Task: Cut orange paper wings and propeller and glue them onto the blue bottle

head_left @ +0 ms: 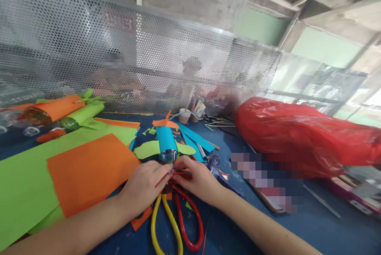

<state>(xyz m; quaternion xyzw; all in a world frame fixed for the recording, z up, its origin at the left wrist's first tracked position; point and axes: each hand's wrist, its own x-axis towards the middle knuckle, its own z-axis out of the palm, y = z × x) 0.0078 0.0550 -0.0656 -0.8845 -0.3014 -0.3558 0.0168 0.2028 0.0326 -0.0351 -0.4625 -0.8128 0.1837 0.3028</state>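
A toy plane made from a clear plastic bottle (167, 139) points its neck toward me. Blue paper wraps its body, green paper wings stick out at both sides, and orange tail pieces stand at the far end. My left hand (147, 179) is closed at the bottle's neck, thumb and fingers pinched together. From the other side, my right hand (196, 177) pinches an orange paper piece (185, 174) against the neck. The fingers partly hide the neck and this piece. Below the hands lies a pair of scissors with one red and one yellow handle (154, 227).
Orange sheet (92, 171) and green sheets (24, 183) lie at left, with finished-looking bottle planes (62, 108) behind. Cups of pens (197, 114) stand by the perforated metal screen (166, 56); people sit beyond it. A red plastic bag (291, 132) and a blurred-out flat object (258, 183) lie right.
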